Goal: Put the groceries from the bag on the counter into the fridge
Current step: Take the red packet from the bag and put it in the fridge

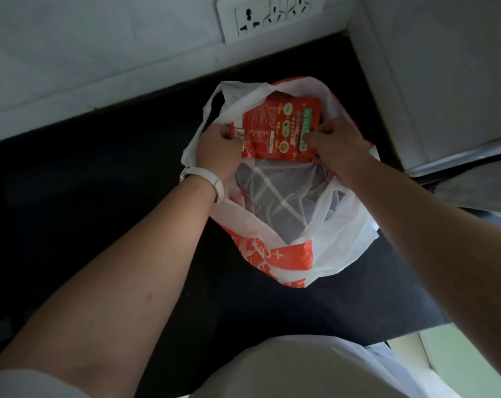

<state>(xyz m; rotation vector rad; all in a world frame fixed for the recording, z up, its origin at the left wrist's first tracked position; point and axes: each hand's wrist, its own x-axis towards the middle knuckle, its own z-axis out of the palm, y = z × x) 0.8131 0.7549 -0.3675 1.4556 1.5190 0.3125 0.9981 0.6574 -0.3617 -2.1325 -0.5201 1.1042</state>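
A white and orange plastic bag (338, 242) lies open on the black counter (100, 173). Above its mouth is a flat red food packet (275, 124) with small print and pictures. My left hand (217, 150), with a white wristband, grips the packet's left edge together with a white bag handle. On the packet's right edge my right hand (338, 147) is closed. The inside of the bag below the packet looks grey and bare; what else it holds is hidden.
A white tiled wall with a socket panel (268, 17) runs behind the counter. A tall white surface (444, 81) stands at the right of the counter. The counter's near right corner ends beside my body.
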